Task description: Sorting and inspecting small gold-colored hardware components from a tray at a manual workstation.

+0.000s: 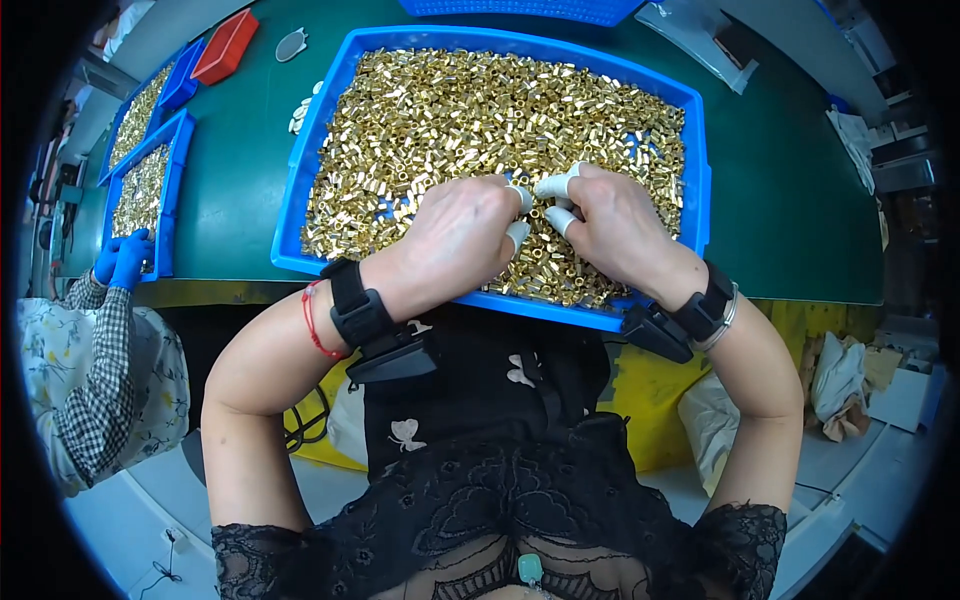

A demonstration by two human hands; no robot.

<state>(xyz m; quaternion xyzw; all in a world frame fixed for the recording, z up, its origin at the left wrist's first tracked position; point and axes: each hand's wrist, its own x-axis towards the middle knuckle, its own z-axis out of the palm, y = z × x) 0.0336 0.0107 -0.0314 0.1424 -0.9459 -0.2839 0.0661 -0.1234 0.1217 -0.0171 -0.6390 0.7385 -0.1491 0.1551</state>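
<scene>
A large blue tray [700, 190] lies before me, filled with small brass hex pieces [460, 120], each with a hole through it. Over its near half, my left hand [460, 220] is closed, its fingers curled in and white finger cots on the tips. Facing it, my right hand [615, 215] has thumb and fingers drawn together, also with white cots. The fingertips of both hands come close to each other just above the brass pieces. Whatever is pinched in either hand is too small or hidden to make out.
A green table [790, 210] carries the tray. To the left stand a red bin [225, 47] and smaller blue trays [172, 190] of similar pieces, where a co-worker's blue-gloved hands [125, 260] rest. A blue basket [520, 8] and a plastic bag [700, 45] lie beyond.
</scene>
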